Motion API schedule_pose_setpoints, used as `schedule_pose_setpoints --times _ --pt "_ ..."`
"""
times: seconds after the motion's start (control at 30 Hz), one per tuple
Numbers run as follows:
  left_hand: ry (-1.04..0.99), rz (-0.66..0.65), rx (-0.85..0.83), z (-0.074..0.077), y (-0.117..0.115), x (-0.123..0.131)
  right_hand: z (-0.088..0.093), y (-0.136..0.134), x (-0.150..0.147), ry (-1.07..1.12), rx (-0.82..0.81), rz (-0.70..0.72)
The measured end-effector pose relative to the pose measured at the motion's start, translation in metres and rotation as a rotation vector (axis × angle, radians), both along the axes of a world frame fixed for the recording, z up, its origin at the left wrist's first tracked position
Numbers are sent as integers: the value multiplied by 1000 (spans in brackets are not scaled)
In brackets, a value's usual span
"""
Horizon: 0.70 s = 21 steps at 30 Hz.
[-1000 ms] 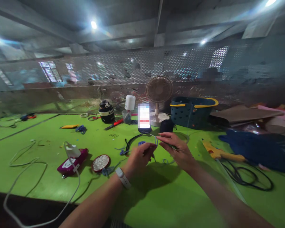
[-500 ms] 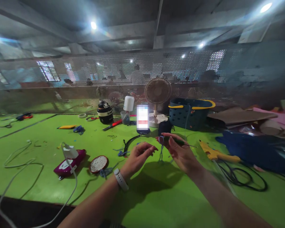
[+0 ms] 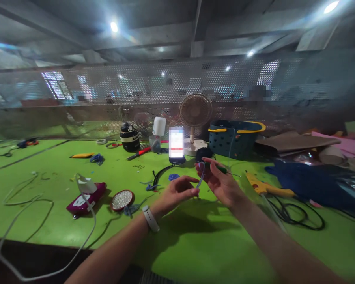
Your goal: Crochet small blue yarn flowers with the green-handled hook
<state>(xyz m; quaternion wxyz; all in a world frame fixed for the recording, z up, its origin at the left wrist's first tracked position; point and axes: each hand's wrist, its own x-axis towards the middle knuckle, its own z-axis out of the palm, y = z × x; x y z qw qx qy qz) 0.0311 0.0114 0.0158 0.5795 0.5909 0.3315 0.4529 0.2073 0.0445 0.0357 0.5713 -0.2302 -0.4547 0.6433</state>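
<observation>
Over the middle of the green table, my left hand [image 3: 177, 193] pinches the hanging end of a thin blue-purple cord [image 3: 201, 179] between thumb and fingertips. My right hand [image 3: 221, 181] is closed on a slim tool with a green handle [image 3: 221, 168] and a thin metal shaft [image 3: 233, 174] that points right. The cord's upper part loops at the right fingertips. What the tool's tip is like is too small to tell. Just beyond my left hand lies a small coil of blue cord [image 3: 174, 176]. A dark strap [image 3: 162, 173] rests near it, beside blue scraps [image 3: 150, 187].
Left stand a purple power strip [image 3: 85, 201] with a white cable and a round studded disc [image 3: 122, 200]. A phone [image 3: 176, 144], a fan [image 3: 195, 112] and a dark basket [image 3: 233, 142] stand behind. A yellow glue gun [image 3: 266, 187] and dark blue cloth [image 3: 301, 185] lie right.
My left hand has moved right and taken hold of the cord's hanging end, drawing it taut. The blue coil behind it has come into view. My right hand still holds the tool.
</observation>
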Motion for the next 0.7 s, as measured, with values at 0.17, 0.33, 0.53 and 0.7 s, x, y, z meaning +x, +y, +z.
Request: schedule_pose_setpoints --times 0.17,0.33,0.53,0.7 --pt "-25 26 27 -7 4 3 -2 -4 -5 -29 39 21" --pt "210 174 228 -13 9 1 -2 -1 -5 4 41 -22" --pt "513 418 518 -14 9 -1 -3 1 -7 38 30 -87" --pt "439 510 606 -7 7 -4 -1 -2 -10 39 23 -103"
